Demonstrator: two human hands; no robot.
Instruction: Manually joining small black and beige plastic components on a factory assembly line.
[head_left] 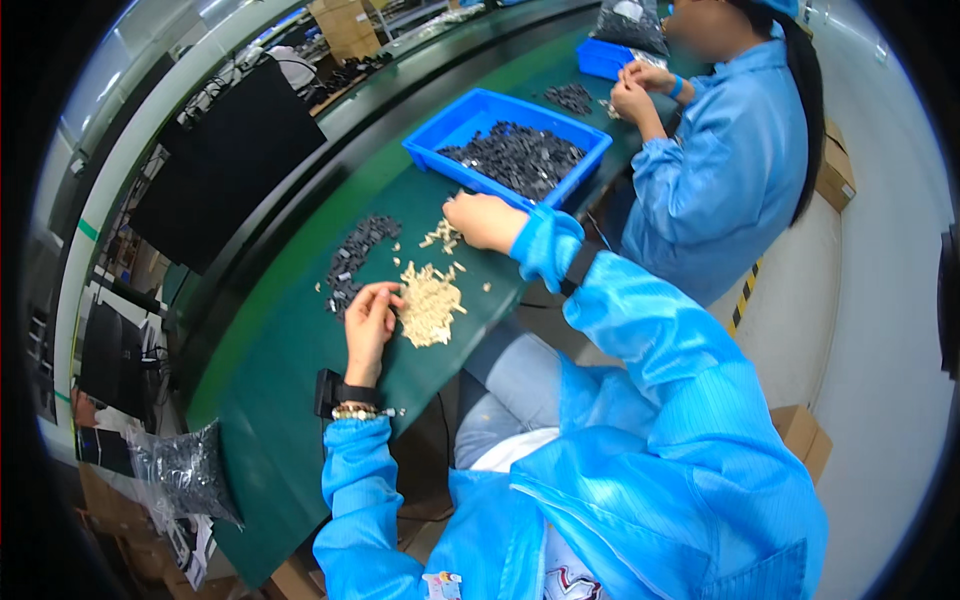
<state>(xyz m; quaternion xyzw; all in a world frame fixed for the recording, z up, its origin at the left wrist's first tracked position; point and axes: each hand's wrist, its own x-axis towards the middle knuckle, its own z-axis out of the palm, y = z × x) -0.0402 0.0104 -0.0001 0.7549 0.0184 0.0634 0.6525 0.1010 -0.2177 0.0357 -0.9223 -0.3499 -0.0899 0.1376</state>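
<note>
My left hand point(368, 328) is closed in a pinch at the left edge of a heap of small cream-coloured pieces point(430, 308). Whatever lies between its fingertips is too small to make out. Over a smaller scatter of the same cream pieces point(440, 236), my right hand point(484, 222) bends down with its fingers drawn together; its fingertips are partly hidden, as is anything in them. A curved band of small black plastic parts point(352, 262) lies beyond my left hand. Many more black parts point(515, 155) fill a blue tray point(468, 183) just past my right hand.
The green work surface point(290, 390) curves away to the far right. A co-worker in a blue smock point(700, 190) sits there, hands point(640, 90) raised beside a small blue bin point(603, 58) and a black heap point(569, 97). A clear bag of dark parts point(190, 470) rests at the near left.
</note>
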